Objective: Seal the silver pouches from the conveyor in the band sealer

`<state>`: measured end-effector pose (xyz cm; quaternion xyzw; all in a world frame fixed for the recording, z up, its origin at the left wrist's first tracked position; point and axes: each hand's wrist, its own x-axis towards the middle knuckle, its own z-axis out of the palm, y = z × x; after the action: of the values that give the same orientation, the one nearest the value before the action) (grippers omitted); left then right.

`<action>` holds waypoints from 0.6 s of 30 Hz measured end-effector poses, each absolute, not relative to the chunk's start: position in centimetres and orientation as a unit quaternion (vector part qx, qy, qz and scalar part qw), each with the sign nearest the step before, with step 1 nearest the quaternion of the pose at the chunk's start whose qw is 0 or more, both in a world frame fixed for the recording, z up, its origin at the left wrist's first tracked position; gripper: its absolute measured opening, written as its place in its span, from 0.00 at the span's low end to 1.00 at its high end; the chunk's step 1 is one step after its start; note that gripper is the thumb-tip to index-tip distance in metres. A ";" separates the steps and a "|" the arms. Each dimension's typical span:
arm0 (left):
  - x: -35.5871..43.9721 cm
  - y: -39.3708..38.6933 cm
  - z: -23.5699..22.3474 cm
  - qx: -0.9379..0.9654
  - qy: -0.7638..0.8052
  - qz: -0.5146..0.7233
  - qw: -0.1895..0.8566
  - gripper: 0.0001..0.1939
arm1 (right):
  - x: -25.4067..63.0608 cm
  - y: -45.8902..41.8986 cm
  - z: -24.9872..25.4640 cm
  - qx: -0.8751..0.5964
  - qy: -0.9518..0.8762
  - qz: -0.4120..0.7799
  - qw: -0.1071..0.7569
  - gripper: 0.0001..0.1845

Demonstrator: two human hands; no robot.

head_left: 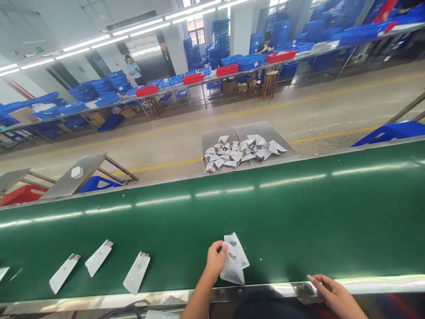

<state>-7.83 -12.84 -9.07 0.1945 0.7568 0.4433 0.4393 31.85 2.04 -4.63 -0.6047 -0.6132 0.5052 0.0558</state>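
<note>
My left hand (pixel 216 259) pinches the upper edge of a white pouch (pixel 232 266) that has a small dark label. Behind it a second white pouch (pixel 241 249) partly shows; whether my fingers hold that one too I cannot tell. Both are over the green conveyor belt (pixel 282 212), near its front edge. Further right, my right hand (pixel 332 292) hovers by the belt's metal rim (pixel 285 289), fingers stretched out and nothing visible in them. To the left on the belt lie more white pouches, including a near one (pixel 137 273), a middle one (pixel 98 258) and a farther one (pixel 64 274).
Across the belt, a metal side table (pixel 285 144) carries a heap of silver-white pouches (pixel 232 153). Another side table (pixel 71 177) stands at the left. Beyond the aisle, a long bench holds blue and red crates (pixel 193 78); one person (pixel 133 71) stands there and another (pixel 265 45) is behind the crates.
</note>
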 end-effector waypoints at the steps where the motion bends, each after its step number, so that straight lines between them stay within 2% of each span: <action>1: -6.9 -12.1 -9.7 0.182 0.760 0.458 0.423 0.37 | 31.1 1.9 -4.6 -0.602 -0.612 0.510 0.060 0.34; 5: -4.6 -9.7 -11.4 0.157 0.757 0.487 0.407 0.38 | 28.6 1.7 -4.4 -0.578 -0.615 0.532 0.070 0.33; 8: -4.1 -8.6 -11.6 0.169 0.754 0.488 0.406 0.34 | 26.4 1.5 -4.6 -0.532 -0.628 0.564 0.065 0.30; 14: -3.1 -8.1 -9.9 0.189 0.769 0.481 0.376 0.28 | 19.8 3.1 -6.9 -0.450 -0.679 0.579 0.041 0.19; 18: -1.6 -9.6 -8.3 0.203 0.787 0.464 0.352 0.28 | 14.6 5.0 -9.6 -0.451 -0.689 0.565 0.043 0.17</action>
<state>-1.56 -9.63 -8.27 0.2031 0.7874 0.4639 0.3515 14.55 5.04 -9.58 -0.4507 -0.6894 0.5655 0.0431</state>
